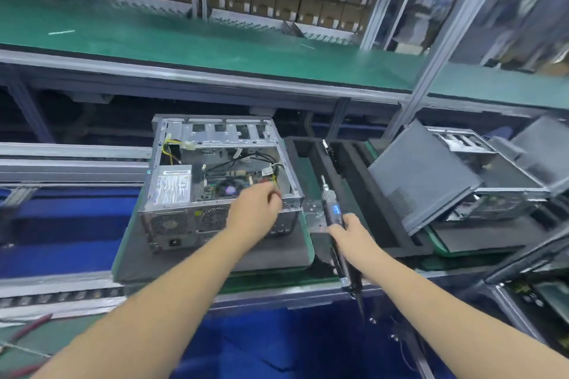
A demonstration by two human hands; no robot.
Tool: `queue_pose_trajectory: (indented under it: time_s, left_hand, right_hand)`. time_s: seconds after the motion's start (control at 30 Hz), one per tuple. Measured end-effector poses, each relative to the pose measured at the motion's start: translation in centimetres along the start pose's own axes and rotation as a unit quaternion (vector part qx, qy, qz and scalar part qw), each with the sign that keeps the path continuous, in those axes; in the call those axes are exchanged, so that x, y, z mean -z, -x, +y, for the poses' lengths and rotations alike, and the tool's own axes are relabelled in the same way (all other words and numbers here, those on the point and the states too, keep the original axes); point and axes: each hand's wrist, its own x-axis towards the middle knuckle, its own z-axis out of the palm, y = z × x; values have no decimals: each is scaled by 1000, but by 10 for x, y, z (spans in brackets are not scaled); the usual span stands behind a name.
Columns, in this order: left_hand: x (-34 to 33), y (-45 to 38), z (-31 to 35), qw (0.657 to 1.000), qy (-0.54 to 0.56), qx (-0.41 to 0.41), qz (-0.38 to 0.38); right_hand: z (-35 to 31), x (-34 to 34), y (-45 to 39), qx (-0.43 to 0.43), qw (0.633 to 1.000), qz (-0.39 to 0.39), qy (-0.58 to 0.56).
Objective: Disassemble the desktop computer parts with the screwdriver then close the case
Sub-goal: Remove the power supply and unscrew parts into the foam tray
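The left hand (255,209) reaches into the open computer case (215,181) — fingers curled on cables (274,186) — while the right hand (349,232) grips the screwdriver (331,209).

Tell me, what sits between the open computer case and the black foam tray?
In the head view, a small metal bracket lies between the open case and the foam tray.

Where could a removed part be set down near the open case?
Free: the green belt behind the open case, and the grey pad in front. Crowded: right side, with the screwdriver, black foam, second case.
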Motion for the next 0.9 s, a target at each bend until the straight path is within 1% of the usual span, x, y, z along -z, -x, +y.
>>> queue_pose_trajectory:
  time_s: [0.1, 0.17, 0.23, 0.37, 0.47, 0.53, 0.6, 0.67, 0.77, 0.83, 0.9]
  left_hand:
    - [-62, -5, 31, 997, -7, -26, -78]
    - [-105, -14, 43, 993, -22, -18, -116]
    - [-144, -29, 51, 990, -41, 10, -131]
    - [-203, -68, 55, 984, -100, 105, -103]
    - [-230, -86, 50, 969, -148, 184, -76]
    - [-242, -96, 44, 959, -169, 217, -62]
    - [-251, -105, 40, 953, -182, 237, -51]
    - [-258, -112, 39, 946, -209, 243, -51]
    - [-268, -120, 39, 942, -256, 206, -65]
    - [-272, -125, 37, 934, -294, 181, -93]
    - [-276, -130, 35, 915, -344, 164, -131]
  right_hand:
    - [34, 22, -34, -42, 999, 6, -33]
    - [59, 29, -60, -50, 997, -14, -57]
    - [82, 34, -89, -57, 994, -49, -74]
    - [116, 46, -148, -45, 989, -111, -81]
    - [131, 54, -178, -51, 979, -170, -102]
    - [138, 60, -197, -52, 969, -212, -113]
    - [140, 65, -214, -43, 965, -240, -98]
    - [142, 69, -228, -37, 961, -260, -84]
    - [142, 71, -240, -33, 956, -281, -72]
    - [141, 71, -248, -31, 954, -289, -75]
    - [140, 71, -253, -32, 952, -294, -83]
